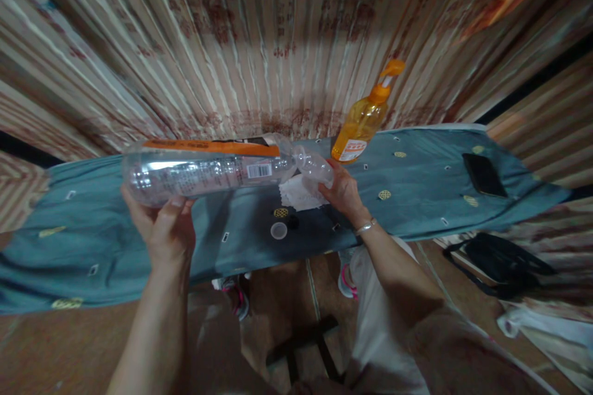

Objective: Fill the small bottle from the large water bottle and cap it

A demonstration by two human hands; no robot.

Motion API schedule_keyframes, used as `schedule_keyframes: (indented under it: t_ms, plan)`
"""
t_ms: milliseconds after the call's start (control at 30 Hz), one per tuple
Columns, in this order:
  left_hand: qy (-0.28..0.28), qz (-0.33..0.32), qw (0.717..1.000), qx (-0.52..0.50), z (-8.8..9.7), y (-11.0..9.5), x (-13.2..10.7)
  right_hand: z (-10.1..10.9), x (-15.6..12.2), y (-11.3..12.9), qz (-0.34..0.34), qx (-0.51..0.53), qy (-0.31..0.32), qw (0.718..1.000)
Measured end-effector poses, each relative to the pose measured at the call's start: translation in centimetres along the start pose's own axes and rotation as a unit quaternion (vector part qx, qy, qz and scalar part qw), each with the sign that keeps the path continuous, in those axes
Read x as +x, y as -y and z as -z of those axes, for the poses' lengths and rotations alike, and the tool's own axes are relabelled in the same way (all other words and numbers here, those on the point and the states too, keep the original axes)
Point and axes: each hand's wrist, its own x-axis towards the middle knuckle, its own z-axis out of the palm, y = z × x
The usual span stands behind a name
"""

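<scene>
A large clear plastic bottle [208, 171] with an orange label strip lies sideways in the air above a blue cloth-covered table [417, 185]. My left hand [164, 228] grips its base end from below. My right hand [341, 190] holds its neck end, fingers closed round the mouth. Under the neck lies a white tissue [299, 194]. A small clear bottle cap [278, 231] and a dark small object [291, 221] rest on the cloth just below.
An orange pump bottle [364, 123] stands behind my right hand. A black phone [484, 174] lies at the table's right end. A black bag [503, 262] sits on the floor to the right. A striped curtain hangs behind the table.
</scene>
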Motion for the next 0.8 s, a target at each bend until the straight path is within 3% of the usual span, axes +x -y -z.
schedule_keyframes:
  t_ms: [500, 800]
  plan:
    - [0.023, -0.024, 0.998, 0.047, 0.13, -0.06, 0.00, 0.28, 0.07, 0.41, -0.018, 0.004, 0.015, 1.000]
    - [0.008, -0.015, 0.999, 0.044, -0.03, -0.12, 0.02, 0.09, 0.00, 0.09, -0.012, 0.020, 0.010, 1.000]
